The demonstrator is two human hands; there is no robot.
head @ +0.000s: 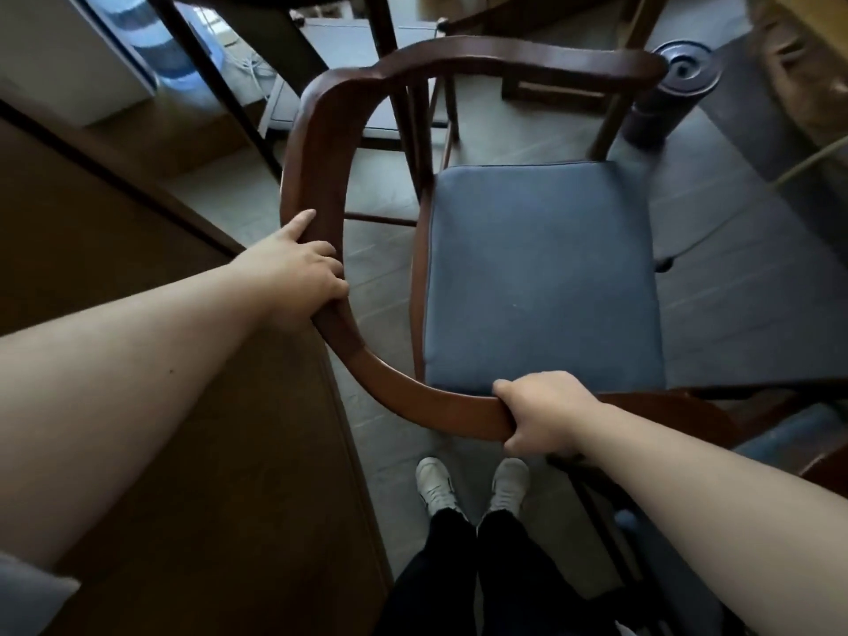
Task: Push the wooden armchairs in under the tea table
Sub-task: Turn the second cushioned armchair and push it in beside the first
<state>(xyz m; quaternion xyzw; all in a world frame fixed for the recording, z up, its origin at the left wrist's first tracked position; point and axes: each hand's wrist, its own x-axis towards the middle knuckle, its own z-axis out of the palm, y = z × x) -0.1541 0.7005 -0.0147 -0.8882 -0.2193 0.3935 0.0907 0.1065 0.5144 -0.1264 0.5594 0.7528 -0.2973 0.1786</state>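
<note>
The armchair (482,250) stands on the tiled floor (734,314) directly in front of the person, its curved wooden rail (321,144) sweeping from the near edge round the left side to the far side, above a blue seat cushion (541,277). The left hand (300,263) is wrapped around the rail on its left curve, fingers over the inner edge and the forefinger stretched along the wood. The right hand (541,415) is closed on the rail at its near end, thumb on top and fingers curled underneath. Both arms reach forward from the bottom corners.

The table (257,20) lies beyond the chair at the top, only its dark underside and slanted legs in view. A second chair's legs (385,34) stand just past the rail's far curve, between the armchair and the table. To the right of the far rail end sits a dark round canister (674,94) on the floor. A brown wooden surface (137,337) runs along the left, close beside the left arm. The person's white shoes (472,488) stand on the floor just below the near rail. Part of another chair (780,433) shows at the right edge under the right forearm.
</note>
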